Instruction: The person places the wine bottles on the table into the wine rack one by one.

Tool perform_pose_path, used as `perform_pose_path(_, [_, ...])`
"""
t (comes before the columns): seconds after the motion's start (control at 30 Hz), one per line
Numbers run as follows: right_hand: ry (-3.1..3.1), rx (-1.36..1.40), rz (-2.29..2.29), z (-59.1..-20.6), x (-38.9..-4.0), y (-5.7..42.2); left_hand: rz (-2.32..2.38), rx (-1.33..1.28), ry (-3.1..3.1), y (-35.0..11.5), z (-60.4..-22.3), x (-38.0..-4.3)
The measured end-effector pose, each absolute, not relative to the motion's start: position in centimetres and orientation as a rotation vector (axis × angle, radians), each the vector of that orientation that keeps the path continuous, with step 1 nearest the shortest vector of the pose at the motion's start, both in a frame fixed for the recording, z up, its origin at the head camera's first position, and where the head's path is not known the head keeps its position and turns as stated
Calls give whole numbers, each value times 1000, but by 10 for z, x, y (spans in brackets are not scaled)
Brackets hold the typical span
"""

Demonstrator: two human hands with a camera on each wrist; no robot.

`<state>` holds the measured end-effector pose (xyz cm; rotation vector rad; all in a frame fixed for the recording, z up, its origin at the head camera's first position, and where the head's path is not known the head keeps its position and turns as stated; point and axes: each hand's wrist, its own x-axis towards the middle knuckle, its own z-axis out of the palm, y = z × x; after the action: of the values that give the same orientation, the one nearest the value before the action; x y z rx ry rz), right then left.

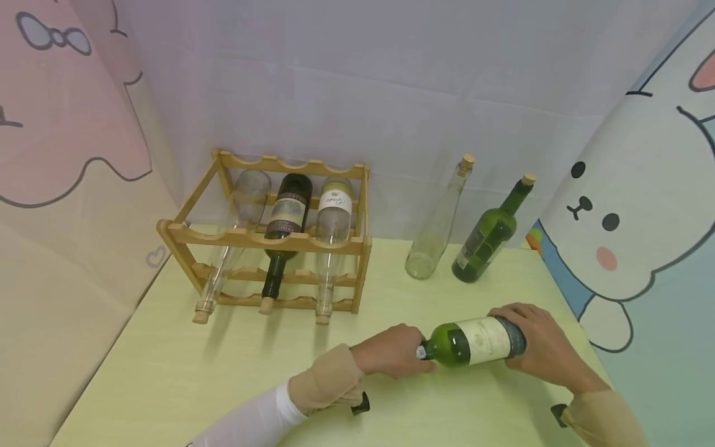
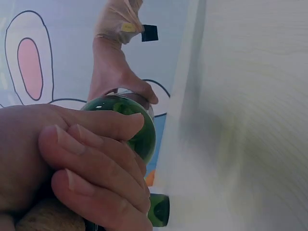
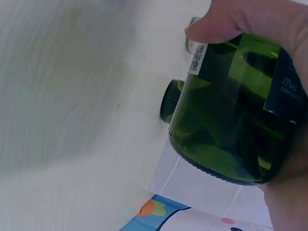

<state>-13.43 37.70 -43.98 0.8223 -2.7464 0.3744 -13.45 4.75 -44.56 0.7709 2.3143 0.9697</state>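
Between my two hands a green wine bottle (image 1: 485, 341) with a cream label lies on its side, held above the table. My left hand (image 1: 393, 351) grips its neck, the fingers curled round it; a bit of cork (image 2: 50, 216) shows below those fingers in the left wrist view. At the base end my right hand (image 1: 539, 344) holds the bottle, thumb on one side and fingers on the other. The right wrist view shows the round bottom of the green bottle (image 3: 226, 125) close up, tilted clear of the tabletop.
A wooden wine rack (image 1: 268, 239) stands at the back left, with a clear bottle (image 1: 246, 198), a dark bottle (image 1: 287, 214) and a labelled clear bottle (image 1: 334, 217) lying in its upper row. Behind my hands stand a corked clear bottle (image 1: 432, 233) and a corked green bottle (image 1: 486, 239).
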Motion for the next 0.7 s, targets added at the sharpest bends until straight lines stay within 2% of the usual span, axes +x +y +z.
perform_pose_path(0.43, [-2742,823,457,-438,-135,378,952,825,2339,42,-436,-133])
perform_pose_path(0.7, [-2753,674,666,-433,-129,382,1006,788,2331,35,-426,-132])
